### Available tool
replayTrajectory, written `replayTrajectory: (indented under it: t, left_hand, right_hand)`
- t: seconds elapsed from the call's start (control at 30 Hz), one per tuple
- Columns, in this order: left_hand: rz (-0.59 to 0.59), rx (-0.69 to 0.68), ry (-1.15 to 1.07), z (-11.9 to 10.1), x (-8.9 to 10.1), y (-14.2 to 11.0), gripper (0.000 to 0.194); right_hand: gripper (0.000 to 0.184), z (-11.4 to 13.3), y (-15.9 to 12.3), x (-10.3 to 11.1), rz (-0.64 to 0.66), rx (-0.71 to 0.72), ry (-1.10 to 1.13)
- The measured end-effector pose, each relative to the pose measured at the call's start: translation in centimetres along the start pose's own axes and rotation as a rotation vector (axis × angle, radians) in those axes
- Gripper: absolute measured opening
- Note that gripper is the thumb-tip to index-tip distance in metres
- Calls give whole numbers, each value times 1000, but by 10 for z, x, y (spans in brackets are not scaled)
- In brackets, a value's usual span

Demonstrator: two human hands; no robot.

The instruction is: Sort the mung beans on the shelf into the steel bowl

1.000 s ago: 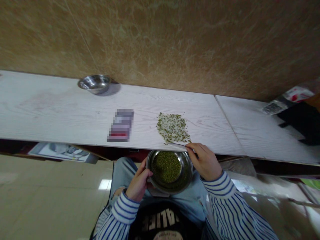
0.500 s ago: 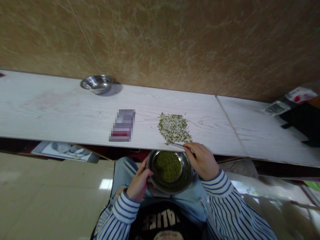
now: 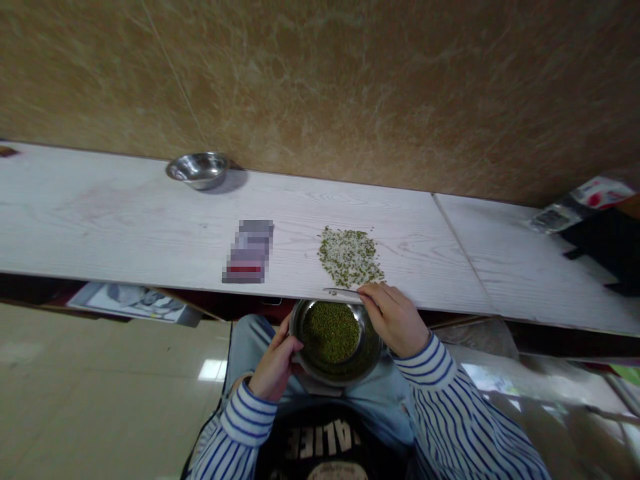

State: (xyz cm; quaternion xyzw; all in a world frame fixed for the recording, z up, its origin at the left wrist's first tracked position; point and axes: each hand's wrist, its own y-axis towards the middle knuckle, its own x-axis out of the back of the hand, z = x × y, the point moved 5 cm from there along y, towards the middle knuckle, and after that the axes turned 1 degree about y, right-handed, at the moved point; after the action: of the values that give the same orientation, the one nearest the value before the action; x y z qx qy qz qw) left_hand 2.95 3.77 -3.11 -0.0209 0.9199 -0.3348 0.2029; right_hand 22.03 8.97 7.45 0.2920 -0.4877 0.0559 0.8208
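A metal bowl [image 3: 370, 353] with green beans [image 3: 331, 331] in it sits above my lap, just under the counter's front edge. My left hand [image 3: 274, 363] grips its left side, thumb over the rim. My right hand [image 3: 393, 317] is closed on a thin, silvery metal tool [image 3: 343, 292], whose exact kind I cannot make out. The tool lies along the counter's edge, pointing left, with a few beans near its tip. Just beyond it, a patch of mixed green beans and white grains [image 3: 350, 255] is spread on the counter.
The white wood-grain counter [image 3: 295, 200] runs along a brown marbled wall. An empty metal bowl [image 3: 198, 171] stands at the back left. A blurred, phone-like flat object [image 3: 249, 252] lies left of the grains. At the far right are a plastic packet [image 3: 575, 203] and a black item [image 3: 607, 243].
My right hand and the thin metal tool have shifted slightly left along the counter edge. The bowl in my left hand has also moved a little left.
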Motion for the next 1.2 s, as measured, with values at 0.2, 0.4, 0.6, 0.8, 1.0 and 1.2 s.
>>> replayTrajectory:
  t: [0.2, 0.4, 0.6, 0.8, 1.0, 1.2]
  left_hand:
    - [-1, -18, 0, 1, 3, 2, 77]
    - [-50, -32, 0, 6, 9, 1, 75]
    - [-15, -3, 62, 12, 4, -3, 76]
    - [-22, 6, 84, 10, 2, -6, 78]
    - [-50, -17, 47, 14, 12, -3, 75]
    - [-38, 27, 17, 24, 15, 0, 74]
  right_hand:
    - [15, 9, -11, 3, 46, 11, 13]
    - [15, -4, -30, 18, -95, -119, -20]
    - [16, -23, -42, 30, -180, -280, -61]
    - [17, -33, -42, 29, -212, -374, -37]
    - [20, -38, -42, 28, -253, -441, 13]
    - [20, -41, -42, 27, -231, -454, 37]
